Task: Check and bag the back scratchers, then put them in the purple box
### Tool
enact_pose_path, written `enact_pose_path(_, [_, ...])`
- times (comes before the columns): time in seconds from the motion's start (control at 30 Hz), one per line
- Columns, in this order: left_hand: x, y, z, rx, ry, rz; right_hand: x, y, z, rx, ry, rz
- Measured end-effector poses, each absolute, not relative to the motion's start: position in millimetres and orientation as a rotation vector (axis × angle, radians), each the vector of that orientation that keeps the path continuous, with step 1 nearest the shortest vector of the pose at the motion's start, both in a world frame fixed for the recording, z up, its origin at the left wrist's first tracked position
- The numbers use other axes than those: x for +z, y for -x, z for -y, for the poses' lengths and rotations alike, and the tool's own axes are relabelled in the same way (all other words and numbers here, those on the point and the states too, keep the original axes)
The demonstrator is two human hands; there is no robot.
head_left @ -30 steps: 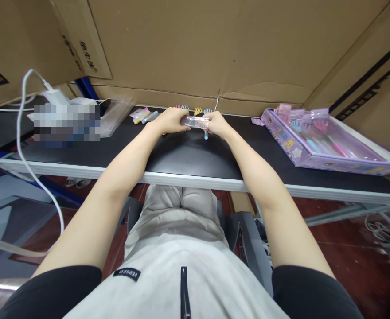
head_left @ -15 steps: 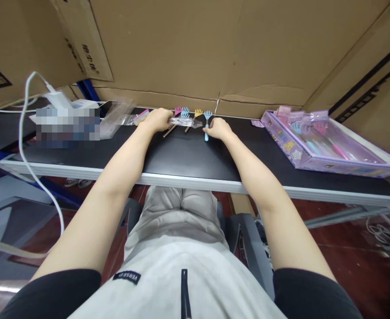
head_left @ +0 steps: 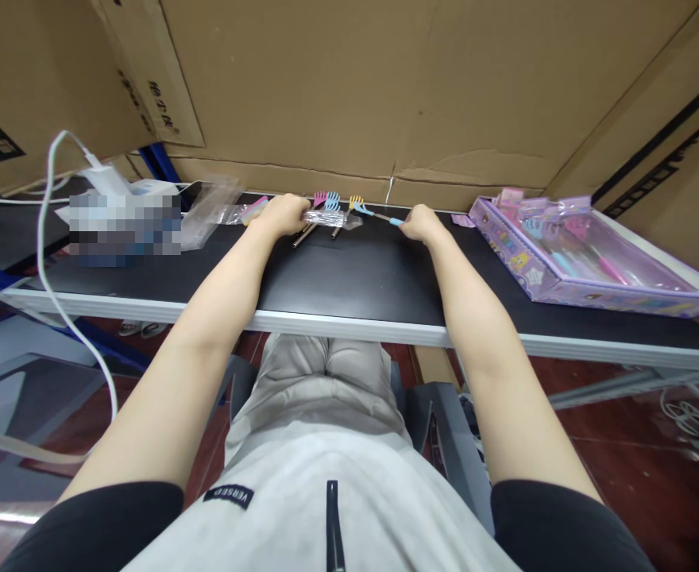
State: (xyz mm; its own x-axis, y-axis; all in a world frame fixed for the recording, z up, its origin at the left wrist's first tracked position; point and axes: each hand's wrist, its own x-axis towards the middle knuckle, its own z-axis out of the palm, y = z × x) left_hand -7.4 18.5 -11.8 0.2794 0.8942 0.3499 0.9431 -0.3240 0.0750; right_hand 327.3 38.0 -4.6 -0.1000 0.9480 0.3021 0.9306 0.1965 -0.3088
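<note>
My right hand (head_left: 423, 223) is closed around the handle of a light blue claw-headed back scratcher (head_left: 388, 218). The scratcher lies nearly sideways, its claw pointing left towards the end of a clear plastic sleeve (head_left: 333, 218). My left hand (head_left: 290, 214) is closed on this sleeve, and its fingers are partly hidden. Around the sleeve lie a pink back scratcher (head_left: 319, 197), another blue one (head_left: 332, 202) and a yellow one (head_left: 356, 201), with metal rods (head_left: 304, 236) reaching towards me. Left of my left hand is a pink and yellow piece (head_left: 255, 210) in clear plastic.
On the right stands a purple display box (head_left: 600, 262) with several back scratchers inside. More clear plastic (head_left: 210, 213) lies to the left, beside a blurred-out item (head_left: 124, 230) and a white cable (head_left: 44, 206). Cardboard walls (head_left: 349, 95) rise behind the black table (head_left: 349, 280).
My right hand has moved right and turned the blue back scratcher from upright to nearly sideways, claw to the left. The left hand has stayed on the sleeve.
</note>
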Motion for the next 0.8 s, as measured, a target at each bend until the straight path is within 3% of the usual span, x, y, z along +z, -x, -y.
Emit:
enact_pose_path(0.27, [-8.2, 5.4, -14.3, -0.421, 2.376, 1.709, 54.6, -363.0, -7.1, 0.39, 1.642, 2.027])
enact_pose_path(0.8, [-7.5, 3.8, -12.9, -0.594, 2.462, 1.729, 62.4, -354.3, 8.3, 0.383, 1.618, 2.113])
